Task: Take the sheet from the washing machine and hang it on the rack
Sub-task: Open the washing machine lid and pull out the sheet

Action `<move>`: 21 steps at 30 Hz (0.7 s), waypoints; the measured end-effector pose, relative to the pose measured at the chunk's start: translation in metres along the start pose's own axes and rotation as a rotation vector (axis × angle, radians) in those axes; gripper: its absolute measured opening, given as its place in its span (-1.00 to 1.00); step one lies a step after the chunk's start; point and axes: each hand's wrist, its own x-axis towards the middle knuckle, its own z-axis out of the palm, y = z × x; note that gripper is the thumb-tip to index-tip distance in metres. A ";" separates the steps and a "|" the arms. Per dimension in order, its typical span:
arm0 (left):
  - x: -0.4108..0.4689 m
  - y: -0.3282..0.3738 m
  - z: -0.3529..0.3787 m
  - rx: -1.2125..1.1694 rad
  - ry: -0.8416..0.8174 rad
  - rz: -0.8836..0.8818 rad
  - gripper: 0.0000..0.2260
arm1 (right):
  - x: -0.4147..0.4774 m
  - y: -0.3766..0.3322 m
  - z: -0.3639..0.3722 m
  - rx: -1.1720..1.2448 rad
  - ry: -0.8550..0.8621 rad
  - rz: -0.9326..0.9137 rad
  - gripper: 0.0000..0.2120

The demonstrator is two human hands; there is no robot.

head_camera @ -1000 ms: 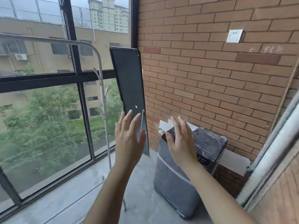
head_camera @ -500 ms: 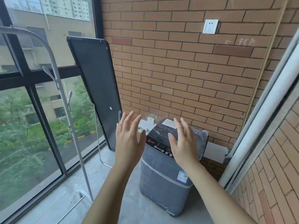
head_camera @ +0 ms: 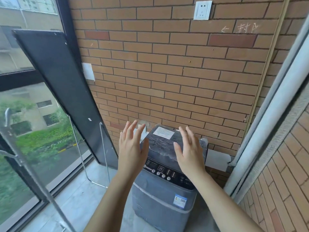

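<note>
A grey top-loading washing machine (head_camera: 160, 198) stands on the floor against the brick wall, its dark lid down and wrapped in plastic film. No sheet shows. My left hand (head_camera: 132, 149) is raised in front of the machine's left side, fingers spread and empty. My right hand (head_camera: 189, 151) is raised over the lid and control panel, fingers apart, holding nothing. Both hands hover in the air, apart from the machine. A metal rack's pole (head_camera: 30, 166) runs down the lower left, with a hook near its top.
A tall black panel on a thin metal stand (head_camera: 63, 91) leans against the window corner, left of the machine. Big windows (head_camera: 25, 131) fill the left side. A white pipe (head_camera: 270, 118) runs down the right. A wall socket (head_camera: 202, 10) sits high on the brick.
The view has swung to the right and drawn closer to the washing machine. The rack has slid to the left edge. Both hands stay raised and empty.
</note>
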 end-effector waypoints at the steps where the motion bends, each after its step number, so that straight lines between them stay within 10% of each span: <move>1: 0.008 -0.001 0.015 0.002 -0.019 -0.004 -0.61 | 0.010 0.011 0.006 -0.007 -0.016 0.000 -0.49; 21: 0.035 -0.087 0.203 0.123 -0.476 -0.098 -0.63 | 0.069 0.138 0.144 -0.077 -0.563 0.191 -0.48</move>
